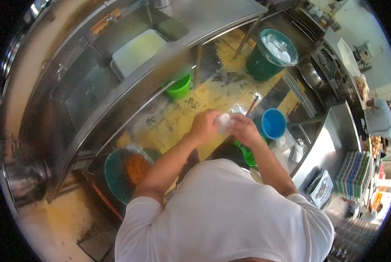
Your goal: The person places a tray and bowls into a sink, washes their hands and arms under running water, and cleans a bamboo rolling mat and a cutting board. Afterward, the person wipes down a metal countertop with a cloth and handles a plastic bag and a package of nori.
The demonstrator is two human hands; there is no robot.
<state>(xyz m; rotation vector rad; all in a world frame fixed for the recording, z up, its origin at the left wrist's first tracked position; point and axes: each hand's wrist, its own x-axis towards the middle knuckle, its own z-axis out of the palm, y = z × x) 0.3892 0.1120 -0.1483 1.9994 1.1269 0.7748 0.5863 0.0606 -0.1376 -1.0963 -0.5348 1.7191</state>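
Observation:
In front of my chest, over the wet yellow-tiled floor, my left hand [203, 125] and my right hand [244, 128] meet at a small white bundle [223, 122]. It is blurred, so I cannot tell whether it is plastic, paper or cloth. The left fingers close on its left side; the right fingers pinch its right side. Below and beyond the right hand are a reddish stick handle [252, 105] and a blue bucket [273, 124]. A bright green container [248, 156] shows partly behind my right forearm.
A steel sink counter [112, 118] runs along the left, with a white tub [138, 51] in it. Nearby stand a green bucket [178, 88], a lined dark green bin [267, 61] and a bin [117, 174] with orange-brown contents. Another person [378, 118] is at the far right.

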